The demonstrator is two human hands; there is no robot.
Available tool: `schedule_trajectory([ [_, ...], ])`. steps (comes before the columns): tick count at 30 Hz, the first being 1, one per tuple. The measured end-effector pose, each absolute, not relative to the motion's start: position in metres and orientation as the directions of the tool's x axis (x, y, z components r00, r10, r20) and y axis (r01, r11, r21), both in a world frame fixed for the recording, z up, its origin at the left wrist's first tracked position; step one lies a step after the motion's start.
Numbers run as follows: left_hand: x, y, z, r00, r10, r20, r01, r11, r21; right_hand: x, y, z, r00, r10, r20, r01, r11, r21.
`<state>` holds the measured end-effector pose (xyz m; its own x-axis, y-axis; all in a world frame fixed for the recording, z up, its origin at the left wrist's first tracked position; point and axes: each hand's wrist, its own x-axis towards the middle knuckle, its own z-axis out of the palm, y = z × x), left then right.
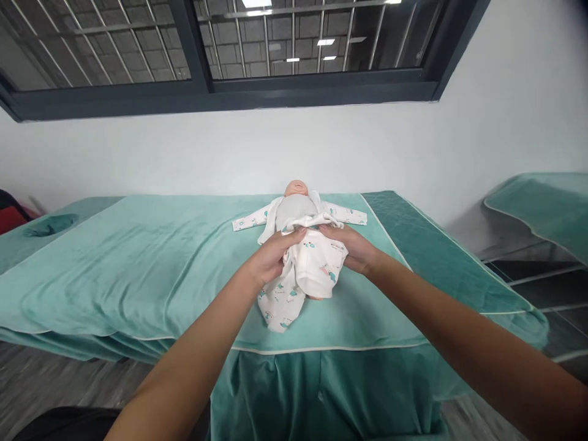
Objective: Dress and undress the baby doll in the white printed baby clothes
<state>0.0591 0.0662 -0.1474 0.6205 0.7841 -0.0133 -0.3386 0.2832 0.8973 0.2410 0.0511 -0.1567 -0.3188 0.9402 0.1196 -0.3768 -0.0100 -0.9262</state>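
A baby doll [296,187] lies on its back on a green-covered bed, its head toward the wall. Its white patterned top [343,213] is spread open with both sleeves stretched sideways, over a grey torso [298,207]. White baby pants [316,260] with small green prints cover the doll's lower body. My left hand [275,254] grips the waistband on the left, thumb on top. On the right, my right hand [353,247] pinches the same waistband. One pant leg [282,303] hangs loose and flat toward me; a bit of the doll shows below the other cuff.
The bed [138,263] has a light green velvet cover with a darker skirt. Behind it stand a white wall [229,147] and a barred window [294,43]. Another green-covered surface [546,208] is at the right, a red and black item [11,211] at the far left.
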Motion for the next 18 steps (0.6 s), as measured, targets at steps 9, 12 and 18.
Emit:
schedule_trajectory([
  [9, 0.065, 0.068, -0.143, 0.532, 0.847, -0.009, -0.419, 0.272, 0.867, 0.24, 0.048, -0.16, -0.333, 0.937, 0.11, -0.42, -0.043, -0.907],
  [12, 0.064, 0.067, -0.143, 0.56, 0.828, 0.005, -0.419, 0.278, 0.864, 0.237, 0.043, -0.165, -0.347, 0.935, 0.081, -0.42, -0.077, -0.904],
  [18, 0.057, 0.064, -0.134, 0.583, 0.811, -0.045, -0.212, 0.205, 0.955, 0.245, 0.043, -0.17, -0.485, 0.874, 0.018, -0.29, -0.142, -0.946],
])
